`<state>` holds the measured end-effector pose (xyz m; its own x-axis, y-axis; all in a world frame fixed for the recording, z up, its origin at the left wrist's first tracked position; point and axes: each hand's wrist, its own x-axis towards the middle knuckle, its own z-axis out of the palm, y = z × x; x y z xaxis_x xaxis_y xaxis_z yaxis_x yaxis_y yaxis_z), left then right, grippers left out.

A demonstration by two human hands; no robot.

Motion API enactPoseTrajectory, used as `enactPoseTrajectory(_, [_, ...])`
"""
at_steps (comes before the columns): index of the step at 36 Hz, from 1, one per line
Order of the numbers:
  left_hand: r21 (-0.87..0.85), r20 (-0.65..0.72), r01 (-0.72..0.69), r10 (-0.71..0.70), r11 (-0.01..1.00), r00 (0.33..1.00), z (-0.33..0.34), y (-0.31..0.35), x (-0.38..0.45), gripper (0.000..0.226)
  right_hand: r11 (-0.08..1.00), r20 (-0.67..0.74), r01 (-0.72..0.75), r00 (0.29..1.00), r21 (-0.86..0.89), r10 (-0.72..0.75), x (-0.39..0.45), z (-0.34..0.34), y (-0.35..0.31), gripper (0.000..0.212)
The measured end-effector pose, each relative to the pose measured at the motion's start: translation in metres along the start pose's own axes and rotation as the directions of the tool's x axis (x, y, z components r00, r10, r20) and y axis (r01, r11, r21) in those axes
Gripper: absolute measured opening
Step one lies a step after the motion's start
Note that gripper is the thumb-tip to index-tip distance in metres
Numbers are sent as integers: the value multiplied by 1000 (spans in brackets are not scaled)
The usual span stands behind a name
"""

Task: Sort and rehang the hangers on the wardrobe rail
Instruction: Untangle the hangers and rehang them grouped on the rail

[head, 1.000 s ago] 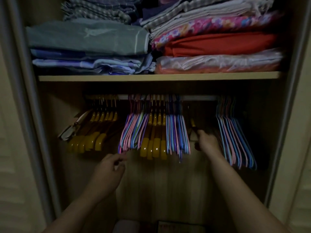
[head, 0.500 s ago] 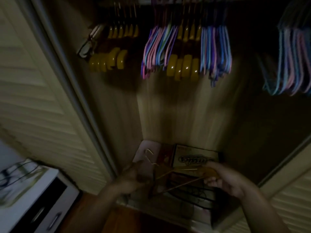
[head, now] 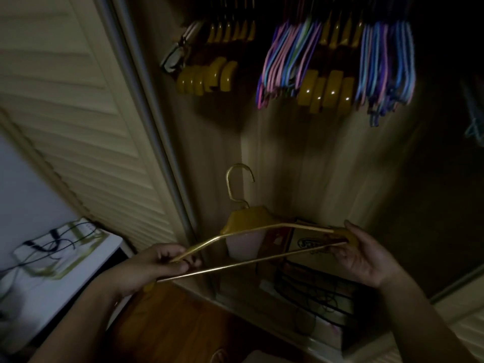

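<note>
I hold one yellow wooden hanger (head: 248,221) with a metal hook level in front of me, low in the dim wardrobe. My left hand (head: 157,263) grips its left end. My right hand (head: 364,255) holds its right end, fingers curled round the tip. Above hang groups of hangers: yellow wooden hangers (head: 207,77) at left, pink, blue and purple thin hangers (head: 285,64) in the middle, more yellow hangers (head: 327,90) behind those, and blue and pink thin hangers (head: 387,66) at right. The rail is out of view.
A louvred sliding door (head: 86,121) and its metal frame stand at left. On the wardrobe floor lie a printed box (head: 311,242), a pink object (head: 243,244) and black hangers or cords (head: 314,292). A white cabinet (head: 62,260) with cables stands at lower left.
The view dropped from the rail to the wardrobe floor. Both hands came down from the hanging hangers, took a yellow wooden hanger, and have raised it level, hook up.
</note>
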<state>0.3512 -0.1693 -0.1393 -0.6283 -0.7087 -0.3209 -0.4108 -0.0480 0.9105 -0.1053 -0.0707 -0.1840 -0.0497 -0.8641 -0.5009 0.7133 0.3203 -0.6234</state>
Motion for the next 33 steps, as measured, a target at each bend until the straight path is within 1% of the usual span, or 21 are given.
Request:
enactPoseTrajectory(4, [-208, 48, 1, 9, 978, 999, -4, -5, -11, 39, 999, -25, 31, 999, 41, -30, 11, 9, -6, 45])
enactPoseTrajectory(6, [-266, 48, -3, 16, 964, 999, -6, -4, -17, 41, 999, -79, 40, 996, -24, -41, 18, 18, -9, 44])
enactPoseTrajectory(8, [-239, 5, 2, -1, 971, 1000, -9, 3, -20, 42, 971, -170, 47, 981, -234, -88, 23, 30, -14, 38])
enactPoseTrajectory(10, [-165, -77, 7, -20, 986, 997, -12, 19, -22, 41, 898, -231, 66, 956, -435, -182, 23, 46, -26, 26])
enactPoseTrajectory(12, [-112, -158, 22, -39, 994, 987, -15, 39, -19, 33, 837, -221, 124, 934, -533, -279, 20, 63, -45, 14])
enactPoseTrajectory(13, [-77, -198, 22, -37, 997, 980, -16, 50, -16, 27, 807, -206, 159, 922, -569, -327, 19, 71, -56, 12])
enactPoseTrajectory(15, [-6, -284, 17, -18, 1000, 959, -17, 72, -7, 17, 747, -154, 229, 901, -625, -406, 14, 90, -79, 17])
enactPoseTrajectory(18, [13, -393, 18, -11, 1000, 919, -10, 103, 6, 15, 722, -117, 303, 876, -622, -468, 6, 112, -108, 19])
enactPoseTrajectory(22, [-30, -477, -11, -5, 999, 879, 6, 127, 16, 20, 714, -138, 362, 832, -599, -537, -2, 117, -123, 18])
enactPoseTrajectory(24, [-29, -498, -28, 10, 999, 867, 15, 132, 17, 19, 708, -153, 361, 821, -606, -550, -4, 110, -122, 16])
enactPoseTrajectory(28, [-22, -501, -48, 31, 999, 865, 25, 149, 22, 15, 713, -175, 347, 818, -610, -548, -7, 100, -121, 6])
enactPoseTrajectory(31, [-14, -511, -77, 59, 997, 858, 23, 167, 29, 13, 705, -181, 355, 806, -614, -564, -13, 104, -130, 5])
enactPoseTrajectory(33, [-47, -528, -104, 63, 993, 847, 20, 180, 31, 14, 693, -178, 374, 791, -617, -585, -20, 110, -139, 5])
